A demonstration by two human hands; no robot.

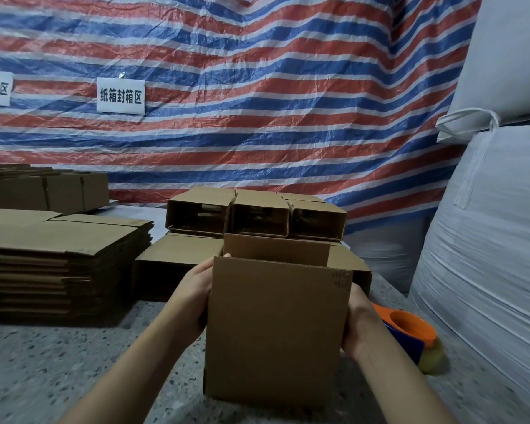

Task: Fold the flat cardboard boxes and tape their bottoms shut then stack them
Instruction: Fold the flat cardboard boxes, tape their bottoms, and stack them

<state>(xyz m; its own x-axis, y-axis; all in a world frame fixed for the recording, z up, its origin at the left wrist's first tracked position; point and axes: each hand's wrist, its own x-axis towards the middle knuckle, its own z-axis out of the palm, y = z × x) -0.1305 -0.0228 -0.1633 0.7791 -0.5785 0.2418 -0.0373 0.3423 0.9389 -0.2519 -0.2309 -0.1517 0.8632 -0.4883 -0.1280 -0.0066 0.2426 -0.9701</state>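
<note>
A striped tarp in red, blue and white hangs as the back wall, wrinkled and catching a dull sheen. Two white signs with black Chinese characters are fixed to it at 10 o'clock. Big white woven sacks pile up at 3 o'clock. The worktop at 7 o'clock is grey speckled stone. Light is dim.

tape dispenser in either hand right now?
No: both hands grip the box by its sides, and the tape dispenser lies on the floor behind the right hand.
</note>
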